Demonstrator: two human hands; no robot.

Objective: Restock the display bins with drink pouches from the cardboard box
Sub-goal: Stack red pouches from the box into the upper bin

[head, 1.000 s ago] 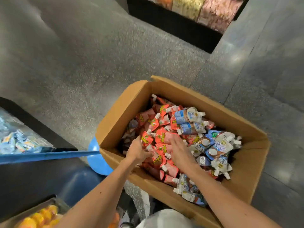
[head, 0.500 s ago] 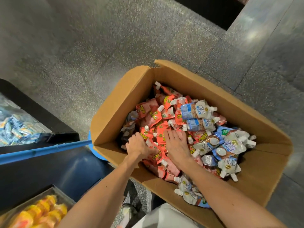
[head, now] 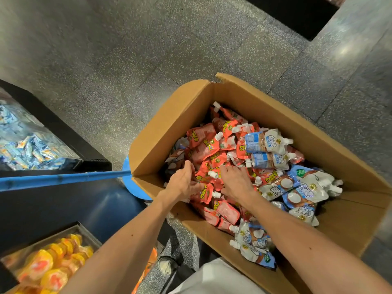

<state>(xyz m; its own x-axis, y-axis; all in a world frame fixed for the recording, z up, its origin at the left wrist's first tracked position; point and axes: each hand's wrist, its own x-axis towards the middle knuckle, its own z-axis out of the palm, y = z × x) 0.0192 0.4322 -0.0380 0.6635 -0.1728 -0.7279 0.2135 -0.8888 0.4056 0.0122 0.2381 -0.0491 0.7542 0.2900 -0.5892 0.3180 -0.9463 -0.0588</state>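
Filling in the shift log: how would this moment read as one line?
phase: gathering pouches | left hand: grips red pouches | right hand: rests flat on red pouches | cardboard box: holds red and white pouches

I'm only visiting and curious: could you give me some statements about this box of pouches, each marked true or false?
1. The left hand and right hand are both inside the brown cardboard box. True.
2. The box holds only red spouted pouches. False: white-and-blue spouted pouches lie there too.
3. The bin at lower left holds yellow-orange packs. True.
4. The left hand holds a pouch high above the box. False: it is down among the red pouches.
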